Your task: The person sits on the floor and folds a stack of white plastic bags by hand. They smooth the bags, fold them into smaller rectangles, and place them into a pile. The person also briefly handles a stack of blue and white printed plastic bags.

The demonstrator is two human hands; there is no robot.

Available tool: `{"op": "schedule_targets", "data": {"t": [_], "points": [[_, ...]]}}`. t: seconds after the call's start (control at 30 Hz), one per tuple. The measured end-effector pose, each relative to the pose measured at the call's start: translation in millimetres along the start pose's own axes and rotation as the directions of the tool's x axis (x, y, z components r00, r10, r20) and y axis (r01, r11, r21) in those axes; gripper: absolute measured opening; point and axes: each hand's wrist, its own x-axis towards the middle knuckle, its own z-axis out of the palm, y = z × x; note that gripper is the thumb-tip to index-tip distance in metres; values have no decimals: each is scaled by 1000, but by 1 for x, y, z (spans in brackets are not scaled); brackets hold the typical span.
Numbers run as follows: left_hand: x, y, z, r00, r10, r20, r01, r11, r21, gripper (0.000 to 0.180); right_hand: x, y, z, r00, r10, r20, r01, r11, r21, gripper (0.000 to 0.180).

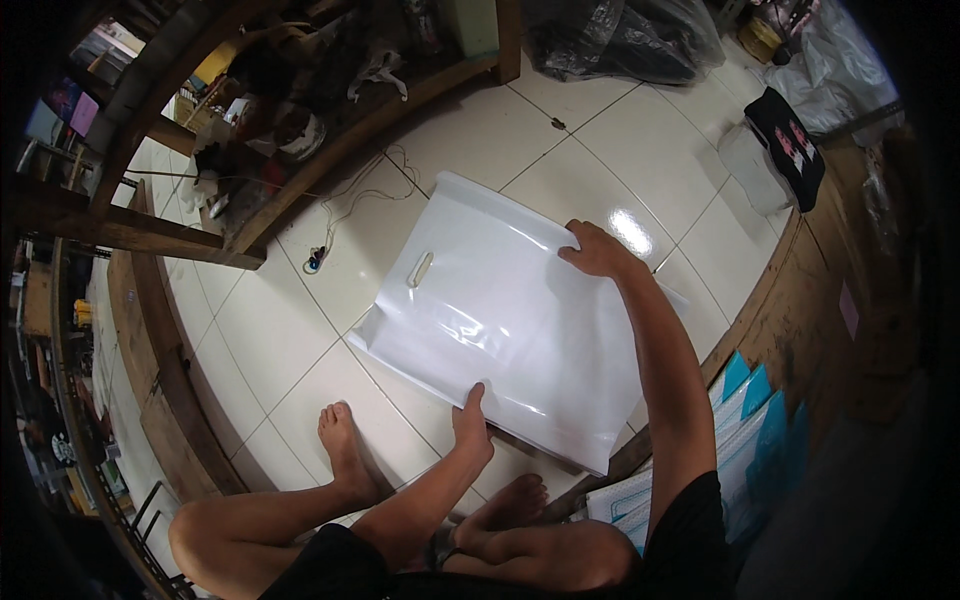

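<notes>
A large glossy white plastic bag (500, 300) with an oval cut-out handle lies spread at the centre, just over the tiled floor. Whether it is a single bag or a stack of them, I cannot tell. My left hand (473, 425) grips its near edge, thumb on top and the other fingers hidden underneath. On the far right edge, my right hand (598, 250) pinches the plastic between thumb and fingers. The cut-out handle sits toward the bag's left end, away from both hands.
A wooden bench frame (375, 125) holding clutter stands at the upper left. Thin cord (335, 215) trails over the tiles (270, 330). Dark plastic sacking (620, 40) lies at the back. Blue-and-white packs (735, 430) and a black printed item (787, 145) lie at the right.
</notes>
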Motion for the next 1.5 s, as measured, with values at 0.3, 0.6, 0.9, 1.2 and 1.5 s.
{"op": "schedule_targets", "data": {"t": [0.3,0.6,0.9,1.2,1.5], "points": [[6,-4,6,996,-10,-93,12,1000,29,53,11,10,3,999,-4,39,6,999,-37,52],[3,0,10,988,-27,-151,38,997,72,52,6,4,1,997,19,73,-18,1000,-14,42],[2,-2,14,987,41,-153,-27,995,93,53,5,1,-1,996,38,85,-35,998,-45,45],[6,-2,12,989,49,-138,-40,997,69,50,5,2,-1,996,21,84,-17,999,-43,45],[9,-4,8,989,45,-138,-28,993,117,45,6,-1,-2,993,48,110,-42,998,-51,42]]}}
